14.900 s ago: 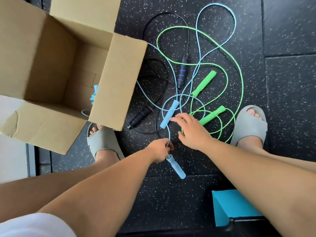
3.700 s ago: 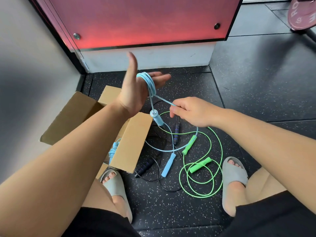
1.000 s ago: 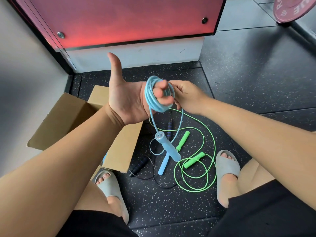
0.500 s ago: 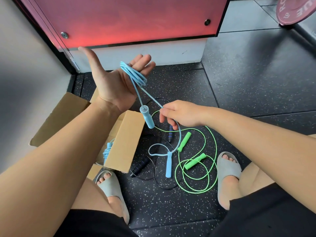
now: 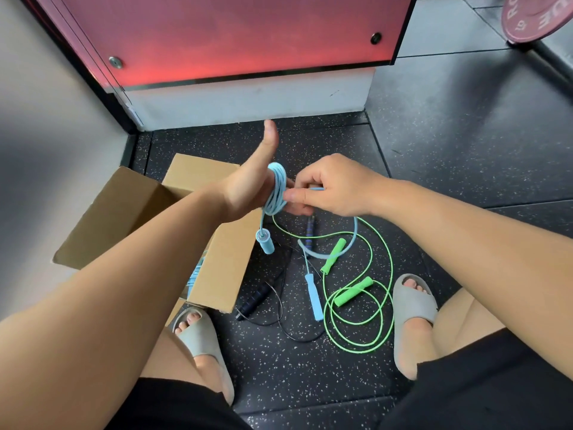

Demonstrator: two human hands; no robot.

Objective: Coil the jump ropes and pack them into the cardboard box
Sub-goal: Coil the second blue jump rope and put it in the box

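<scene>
A light-blue jump rope (image 5: pixel 276 193) is wound in a coil round the fingers of my left hand (image 5: pixel 248 187), whose thumb points up. My right hand (image 5: pixel 338 187) pinches the same rope just right of the coil. One blue handle (image 5: pixel 265 243) dangles under the coil; the other blue handle (image 5: pixel 314 301) lies on the floor. A green rope (image 5: pixel 359 333) with two green handles and a black rope (image 5: pixel 254 301) lie loose on the floor below my hands. The open cardboard box (image 5: pixel 217 268) stands to the left, with another blue rope (image 5: pixel 193 276) inside.
My feet in grey slippers (image 5: pixel 201 339) (image 5: pixel 412 305) flank the ropes on the speckled black floor. A red panel (image 5: pixel 232 35) on a white base closes the far side, a grey wall the left. A weight plate (image 5: pixel 536 17) sits at the top right.
My right hand has come up from beside the hanging handle to the coil, laying another turn on my left hand. My left hand has turned thumb up, and the slack loop has shortened.
</scene>
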